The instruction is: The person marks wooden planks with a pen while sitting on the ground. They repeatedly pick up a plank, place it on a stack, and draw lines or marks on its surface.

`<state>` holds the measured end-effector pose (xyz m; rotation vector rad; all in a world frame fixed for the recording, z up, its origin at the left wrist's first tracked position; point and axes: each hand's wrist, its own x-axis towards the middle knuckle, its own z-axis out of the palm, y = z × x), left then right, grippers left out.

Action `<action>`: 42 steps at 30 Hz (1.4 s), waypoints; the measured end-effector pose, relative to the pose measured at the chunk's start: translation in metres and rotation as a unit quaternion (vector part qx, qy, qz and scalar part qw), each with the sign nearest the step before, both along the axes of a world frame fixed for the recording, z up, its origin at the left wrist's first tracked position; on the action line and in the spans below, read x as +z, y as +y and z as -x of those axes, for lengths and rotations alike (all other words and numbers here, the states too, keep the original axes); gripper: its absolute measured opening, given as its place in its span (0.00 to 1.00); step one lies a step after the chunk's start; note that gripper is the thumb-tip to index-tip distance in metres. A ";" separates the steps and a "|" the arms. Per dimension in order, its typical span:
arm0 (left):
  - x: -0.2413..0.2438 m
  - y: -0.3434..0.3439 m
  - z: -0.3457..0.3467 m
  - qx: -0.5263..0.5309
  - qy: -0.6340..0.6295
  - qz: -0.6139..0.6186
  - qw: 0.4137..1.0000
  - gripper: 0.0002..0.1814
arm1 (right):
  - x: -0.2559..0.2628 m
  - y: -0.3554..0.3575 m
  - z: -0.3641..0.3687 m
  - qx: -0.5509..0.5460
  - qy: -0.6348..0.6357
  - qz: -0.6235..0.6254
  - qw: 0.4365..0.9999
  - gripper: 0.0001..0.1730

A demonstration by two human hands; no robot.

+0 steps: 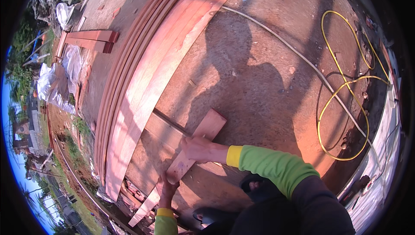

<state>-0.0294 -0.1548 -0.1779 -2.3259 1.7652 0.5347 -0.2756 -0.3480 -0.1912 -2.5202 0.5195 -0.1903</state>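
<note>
A short reddish wooden board [212, 124] lies slantwise over a grooved plank [163, 129] on the ground before me. My right hand [197, 149] grips the board around its middle, fingers over the far edge. At the board's near end, my left hand [167, 186] holds the corner, with part of its grip hidden. A paler strip of wood [146, 207] extends from beside that hand toward the lower left. Both wrists have yellow cuffs on green sleeves.
Long wide planks [155, 82] and a row of narrow battens [129, 59] run along the left. Beyond are thick beams [92, 40] and plastic sheeting [53, 84]. A looped yellow hose [319, 131] and a pale hose [291, 48] cross the right. My sandalled feet [254, 186] are close below.
</note>
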 end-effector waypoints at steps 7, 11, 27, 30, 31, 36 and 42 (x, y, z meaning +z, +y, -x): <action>-0.007 0.005 -0.002 -0.005 0.011 0.024 1.000 0.47 | -0.006 0.002 -0.001 0.007 0.024 0.008 1.000 0.22; -0.022 0.020 -0.015 -0.022 0.013 0.054 0.998 0.51 | 0.002 -0.001 0.000 0.018 0.036 0.015 0.999 0.22; -0.016 0.009 0.011 0.017 0.061 0.083 0.995 0.50 | 0.012 -0.007 0.003 0.031 0.063 0.097 0.993 0.25; -0.014 0.011 0.008 0.029 0.071 0.090 0.993 0.48 | 0.019 -0.009 -0.001 0.047 0.060 0.057 0.995 0.30; -0.014 0.011 0.008 0.031 0.075 0.089 0.993 0.48 | 0.017 -0.009 -0.001 0.047 0.077 0.038 0.995 0.33; -0.015 0.009 0.011 0.045 0.091 0.105 0.989 0.54 | 0.020 -0.010 -0.006 0.049 0.138 -0.037 0.988 0.42; -0.017 0.003 0.027 0.043 0.094 0.174 0.979 0.57 | 0.017 -0.007 -0.002 0.057 0.089 0.037 0.994 0.42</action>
